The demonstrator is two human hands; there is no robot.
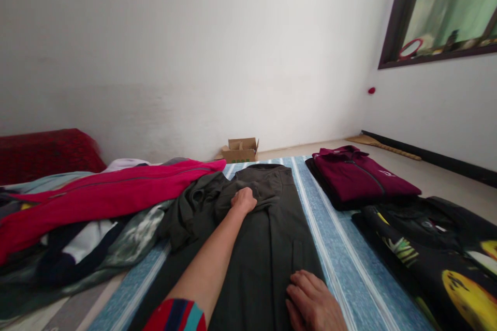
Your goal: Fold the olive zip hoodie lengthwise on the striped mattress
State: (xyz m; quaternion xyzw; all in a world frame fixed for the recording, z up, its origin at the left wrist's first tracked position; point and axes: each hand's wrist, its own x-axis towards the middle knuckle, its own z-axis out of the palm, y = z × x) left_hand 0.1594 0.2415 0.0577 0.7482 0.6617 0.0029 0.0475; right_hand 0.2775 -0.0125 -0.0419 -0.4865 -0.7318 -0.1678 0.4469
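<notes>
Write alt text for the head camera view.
A person's left hand grips a dark jacket near its collar; the right hand rests lower down. The jacket lies on a striped sheet between piled clothes and folded clothes.

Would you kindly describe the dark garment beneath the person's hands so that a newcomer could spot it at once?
On the blue striped cloth, look between the clothes heap on the left and the folded garments on the right. There, collar toward the wall, lies the dark grey jacket. Unlike its neighbours, it has the left hand and right hand on it.
</notes>
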